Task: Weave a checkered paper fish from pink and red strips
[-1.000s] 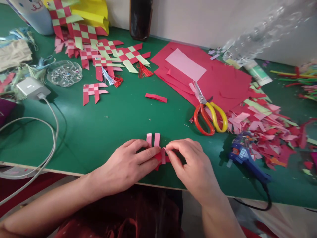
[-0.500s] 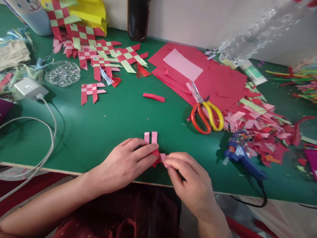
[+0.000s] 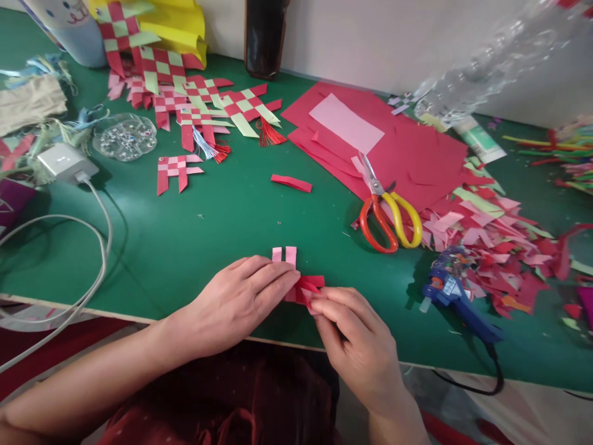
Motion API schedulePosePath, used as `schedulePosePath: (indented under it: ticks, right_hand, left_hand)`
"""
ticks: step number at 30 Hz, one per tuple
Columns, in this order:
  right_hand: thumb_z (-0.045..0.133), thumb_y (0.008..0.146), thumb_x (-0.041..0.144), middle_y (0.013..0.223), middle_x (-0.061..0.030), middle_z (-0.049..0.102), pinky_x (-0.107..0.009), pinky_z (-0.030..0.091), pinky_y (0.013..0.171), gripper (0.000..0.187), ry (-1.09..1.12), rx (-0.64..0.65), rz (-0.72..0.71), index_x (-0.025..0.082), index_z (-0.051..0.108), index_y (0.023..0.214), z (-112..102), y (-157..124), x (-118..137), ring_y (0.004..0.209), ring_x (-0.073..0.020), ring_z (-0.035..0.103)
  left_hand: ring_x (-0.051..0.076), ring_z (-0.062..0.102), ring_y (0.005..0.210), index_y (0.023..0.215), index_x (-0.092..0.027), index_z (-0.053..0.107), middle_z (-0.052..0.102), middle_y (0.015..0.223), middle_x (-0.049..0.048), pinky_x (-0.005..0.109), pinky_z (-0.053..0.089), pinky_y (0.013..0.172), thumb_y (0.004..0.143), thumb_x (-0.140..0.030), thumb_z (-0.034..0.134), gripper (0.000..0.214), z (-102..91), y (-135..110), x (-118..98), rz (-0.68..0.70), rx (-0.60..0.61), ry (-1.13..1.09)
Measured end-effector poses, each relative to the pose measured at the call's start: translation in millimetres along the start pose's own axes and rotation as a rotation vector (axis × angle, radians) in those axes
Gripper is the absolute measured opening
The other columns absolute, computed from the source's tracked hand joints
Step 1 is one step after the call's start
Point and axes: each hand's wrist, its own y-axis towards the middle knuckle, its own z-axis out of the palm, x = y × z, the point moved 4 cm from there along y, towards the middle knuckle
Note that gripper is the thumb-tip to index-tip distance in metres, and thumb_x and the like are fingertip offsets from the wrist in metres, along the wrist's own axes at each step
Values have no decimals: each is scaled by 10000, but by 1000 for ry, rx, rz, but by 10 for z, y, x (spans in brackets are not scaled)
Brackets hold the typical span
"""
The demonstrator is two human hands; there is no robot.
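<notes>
My left hand (image 3: 250,287) lies flat at the table's front edge, fingers stretched over a small piece of red and pink paper strips (image 3: 290,254). Two pink strip ends stick out beyond the fingers, away from me. Much of the piece is under this hand, and the thumb is hidden. My right hand (image 3: 354,330) is closed in a pinch just to the right. Between its thumb and fingers is the end of a pink paper strip (image 3: 306,296). A red strip end (image 3: 315,281) shows behind the pinched one.
Scissors (image 3: 389,222) lie by red paper sheets (image 3: 428,151). Paper scraps (image 3: 504,241) and a blue glue gun (image 3: 456,296) are on the right. Woven paper fish (image 3: 178,170), a bead box (image 3: 125,137) and a white charger (image 3: 67,164) with its cable are on the left.
A red strip end now shows to the right of my left fingers, beside the pink strip. My right hand keeps its pinch nearly in place. The view has shifted slightly.
</notes>
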Motion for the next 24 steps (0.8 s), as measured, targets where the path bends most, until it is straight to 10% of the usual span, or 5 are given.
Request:
schedulePosePath:
  ticks: [24]
  right_hand:
    - [598, 835, 22, 928, -37, 686, -314, 568, 741, 246, -15, -2, -47, 223, 655, 966, -39, 65, 5, 821, -157, 657]
  left_hand:
    - [226, 536, 1093, 1277, -153, 545, 573, 1302, 94, 386, 516, 929, 1008, -171, 369, 323, -15, 0, 18, -22, -3, -42]
